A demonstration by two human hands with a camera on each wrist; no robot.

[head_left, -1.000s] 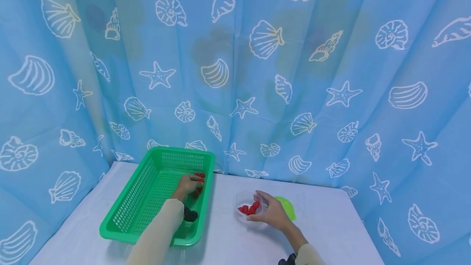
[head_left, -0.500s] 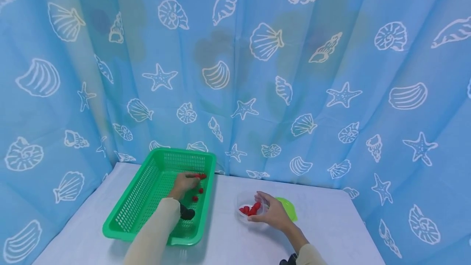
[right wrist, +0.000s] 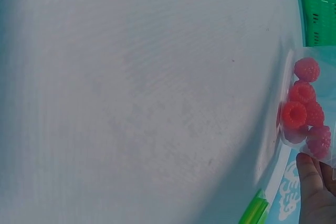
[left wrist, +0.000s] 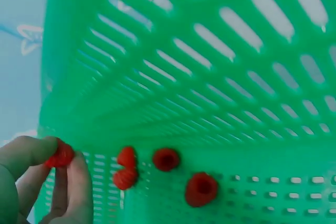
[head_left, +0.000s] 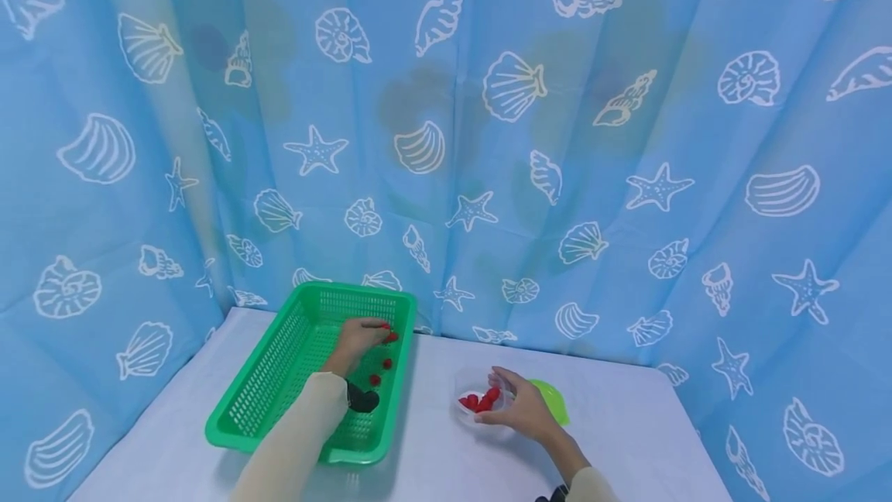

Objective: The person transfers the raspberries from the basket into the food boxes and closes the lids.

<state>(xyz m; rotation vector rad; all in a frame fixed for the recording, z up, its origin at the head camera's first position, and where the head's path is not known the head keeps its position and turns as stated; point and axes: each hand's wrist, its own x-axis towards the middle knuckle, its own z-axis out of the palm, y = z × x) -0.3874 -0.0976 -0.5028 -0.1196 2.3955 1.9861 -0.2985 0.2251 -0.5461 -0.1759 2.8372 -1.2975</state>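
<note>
Inside the green basket (head_left: 244,401), my left hand (head_left: 358,341) pinches a raspberry (left wrist: 61,154) between thumb and fingertips, above the basket floor in the left wrist view. Several other raspberries (left wrist: 201,189) lie on that floor beside the hand, along the basket's right wall. My right hand (head_left: 527,409) grips the side of a clear plastic tub (head_left: 465,379) standing on the table. Several raspberries (right wrist: 295,114) sit in the tub and show through its wall in the right wrist view.
A lime-green lid (head_left: 554,403) lies on the white-covered table (head_left: 613,440), just behind the right hand. The basket takes up the table's left side. A blue curtain (head_left: 502,177) with white seashell prints hangs behind the table.
In the basket, my left hand has shifted off the nearer raspberries toward the far ones and now pinches one. The right hand keeps its hold on the tub. The head view has turned slightly left.
</note>
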